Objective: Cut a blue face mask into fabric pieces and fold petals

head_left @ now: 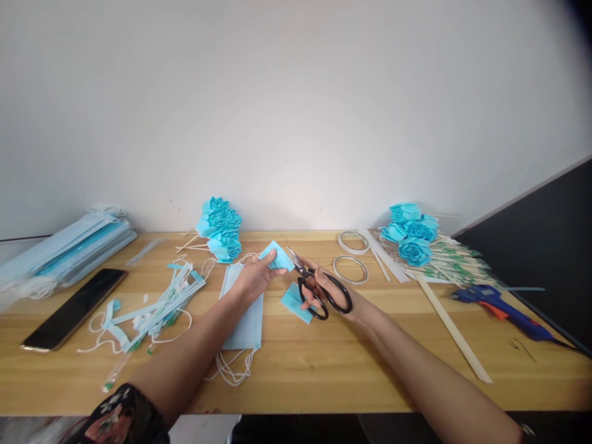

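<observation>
Between the thumb and fingers of my left hand (pixel 259 274) is a small blue piece of mask fabric (pixel 280 258), raised above the table. My right hand (pixel 319 285) grips black-handled scissors (pixel 341 292), their blades parted and close to the fabric's right edge. Whether the blades touch it I cannot tell. On the table below the scissors lies another blue fabric piece (pixel 292 302), partly behind my right fingers. A light blue face mask (pixel 243 324) with white ear loops lies under my left wrist, which covers part of it.
Cut mask strips (pixel 160 308), a phone (pixel 76 308) and stacked masks (pixel 74 246) are on the left. Blue fabric flowers stand in a left bunch (pixel 221 228) and a right bunch (pixel 411 233). Tape rolls (pixel 350 269), a wooden strip (pixel 453 330) and a blue glue gun (pixel 504 311) lie rightward.
</observation>
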`<state>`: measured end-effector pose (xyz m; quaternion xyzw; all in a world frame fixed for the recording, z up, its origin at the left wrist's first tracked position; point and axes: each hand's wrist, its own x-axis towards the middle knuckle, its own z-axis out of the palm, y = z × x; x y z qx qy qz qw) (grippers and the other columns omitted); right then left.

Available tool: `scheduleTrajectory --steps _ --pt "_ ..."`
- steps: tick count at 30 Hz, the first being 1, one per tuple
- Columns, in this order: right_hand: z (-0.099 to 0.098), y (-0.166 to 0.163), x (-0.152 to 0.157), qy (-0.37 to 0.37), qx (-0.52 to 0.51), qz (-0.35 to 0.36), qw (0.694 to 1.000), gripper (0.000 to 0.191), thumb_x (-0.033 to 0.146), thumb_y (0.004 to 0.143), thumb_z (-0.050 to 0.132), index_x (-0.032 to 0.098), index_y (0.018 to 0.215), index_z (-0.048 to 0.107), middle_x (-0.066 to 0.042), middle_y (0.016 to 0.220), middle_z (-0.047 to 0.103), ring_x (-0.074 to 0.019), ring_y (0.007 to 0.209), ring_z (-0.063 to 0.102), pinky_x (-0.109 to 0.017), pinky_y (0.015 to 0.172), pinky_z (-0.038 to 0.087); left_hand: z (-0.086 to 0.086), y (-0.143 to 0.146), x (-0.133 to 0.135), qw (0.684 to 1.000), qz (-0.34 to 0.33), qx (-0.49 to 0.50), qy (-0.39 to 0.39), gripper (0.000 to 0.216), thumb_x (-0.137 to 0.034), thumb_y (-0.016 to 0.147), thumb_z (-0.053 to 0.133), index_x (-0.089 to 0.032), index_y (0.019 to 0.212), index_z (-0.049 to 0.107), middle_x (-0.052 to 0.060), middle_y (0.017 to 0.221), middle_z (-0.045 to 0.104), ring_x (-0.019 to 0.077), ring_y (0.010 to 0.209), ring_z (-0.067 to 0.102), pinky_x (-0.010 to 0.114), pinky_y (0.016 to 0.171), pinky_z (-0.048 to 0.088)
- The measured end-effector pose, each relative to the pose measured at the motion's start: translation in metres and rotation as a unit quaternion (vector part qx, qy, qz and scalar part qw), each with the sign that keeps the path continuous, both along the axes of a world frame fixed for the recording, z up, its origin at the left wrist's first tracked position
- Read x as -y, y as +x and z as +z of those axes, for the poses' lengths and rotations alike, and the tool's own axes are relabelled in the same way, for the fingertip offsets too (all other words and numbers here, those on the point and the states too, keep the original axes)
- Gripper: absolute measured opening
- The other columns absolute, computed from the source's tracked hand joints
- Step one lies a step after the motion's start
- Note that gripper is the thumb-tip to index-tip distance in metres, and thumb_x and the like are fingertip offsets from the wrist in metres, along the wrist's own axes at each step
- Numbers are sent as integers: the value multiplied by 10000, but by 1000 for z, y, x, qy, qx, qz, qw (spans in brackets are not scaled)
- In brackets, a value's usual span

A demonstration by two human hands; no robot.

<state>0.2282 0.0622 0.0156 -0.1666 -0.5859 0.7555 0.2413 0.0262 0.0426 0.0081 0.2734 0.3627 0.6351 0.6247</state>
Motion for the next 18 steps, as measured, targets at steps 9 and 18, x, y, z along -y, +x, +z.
scheduleTrajectory --steps 9,18 --pt "-2 0 -1 2 4 14 1000 814 636 861 492 212 1505 233 40 642 528 -89 473 442 -385 692 560 0 2 1 998 -10 -48 28 354 -377 656 811 -83 817 700 68 775 709 137 684 654 243 624 566" --pt "4 -1 3 17 -2 -1 1000 811 628 876 474 191 1508 215 47 629 513 -86 471 435 -369 692 562 0 4 2 998 -20 -51 24 361 -370 671 803 -80 866 712 68 781 716 134 671 657 249 627 572"
